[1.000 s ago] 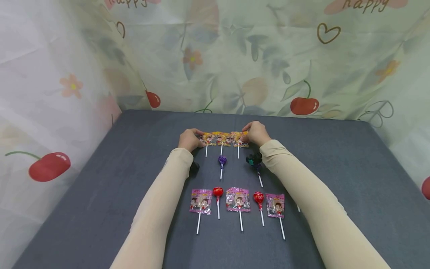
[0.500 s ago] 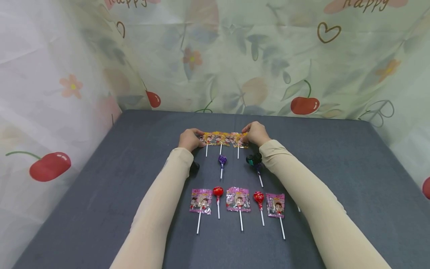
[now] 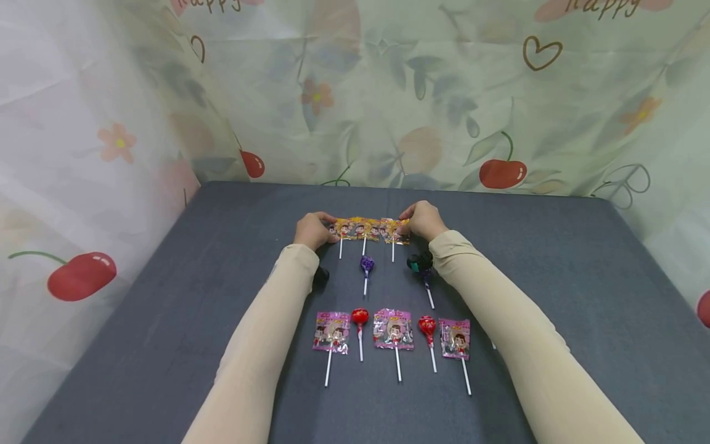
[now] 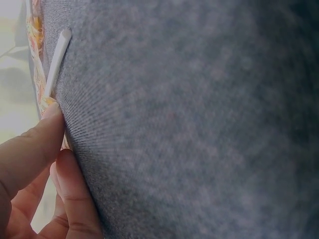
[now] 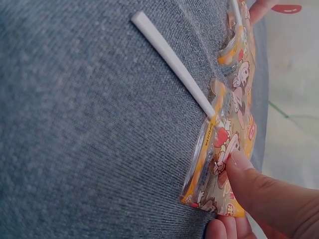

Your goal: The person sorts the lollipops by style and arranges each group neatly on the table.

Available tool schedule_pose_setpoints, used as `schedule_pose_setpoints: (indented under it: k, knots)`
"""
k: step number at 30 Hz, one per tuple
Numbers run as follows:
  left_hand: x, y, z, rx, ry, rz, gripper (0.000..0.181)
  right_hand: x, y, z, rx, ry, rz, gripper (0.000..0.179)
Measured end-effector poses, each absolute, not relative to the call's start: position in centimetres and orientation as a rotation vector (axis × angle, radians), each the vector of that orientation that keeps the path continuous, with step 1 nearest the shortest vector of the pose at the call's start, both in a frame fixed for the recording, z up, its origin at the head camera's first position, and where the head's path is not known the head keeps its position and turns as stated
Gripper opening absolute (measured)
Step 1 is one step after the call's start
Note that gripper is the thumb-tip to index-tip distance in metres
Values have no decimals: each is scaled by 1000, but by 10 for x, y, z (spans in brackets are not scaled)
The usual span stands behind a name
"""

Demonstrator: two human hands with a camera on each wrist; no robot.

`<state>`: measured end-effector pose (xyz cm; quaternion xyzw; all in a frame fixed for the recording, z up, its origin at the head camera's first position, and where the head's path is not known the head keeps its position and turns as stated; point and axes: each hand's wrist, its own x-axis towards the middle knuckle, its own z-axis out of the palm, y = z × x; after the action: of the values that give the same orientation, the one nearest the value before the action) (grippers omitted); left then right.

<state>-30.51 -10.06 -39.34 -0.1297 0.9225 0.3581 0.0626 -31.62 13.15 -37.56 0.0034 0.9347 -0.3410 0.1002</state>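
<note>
Three flat lollipops in yellow clear wrappers lie side by side at the back of the table, sticks toward me. My left hand point(image 3: 313, 231) pinches the outer edge of the left yellow-wrapped lollipop point(image 3: 345, 229); its white stick point(image 4: 57, 62) shows in the left wrist view. The middle yellow-wrapped lollipop point(image 3: 367, 230) lies between the hands, its wrapper against the left one. My right hand point(image 3: 424, 220) holds the right yellow-wrapped lollipop point(image 5: 227, 159) between thumb and fingers at its outer side. A narrow gap separates that wrapper from the middle one.
Nearer stands a round purple lollipop point(image 3: 367, 264). Another lollipop's stick point(image 3: 430, 298) emerges beneath a black object point(image 3: 420, 263) at my right wrist. In front, pink-wrapped lollipops point(image 3: 393, 328) alternate with red round lollipops point(image 3: 360, 316). A stick end point(image 3: 493, 345) peeks beside my right sleeve.
The middle yellow-wrapped lollipop has shifted slightly left, widening the gap to the right one. Both hands stay almost where they were, still at the outer wrappers.
</note>
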Motion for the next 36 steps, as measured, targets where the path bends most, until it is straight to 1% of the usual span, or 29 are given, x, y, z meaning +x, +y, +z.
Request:
schedule_pose_setpoints:
  k: [12, 36]
  knots:
    - [-300, -101, -388, -355, 2774, 1121, 45, -320, 133, -376, -12, 2767, -985, 36]
    - [-299, -101, -389, -359, 2762, 1127, 45, -319, 134, -378, -12, 2756, -1001, 37]
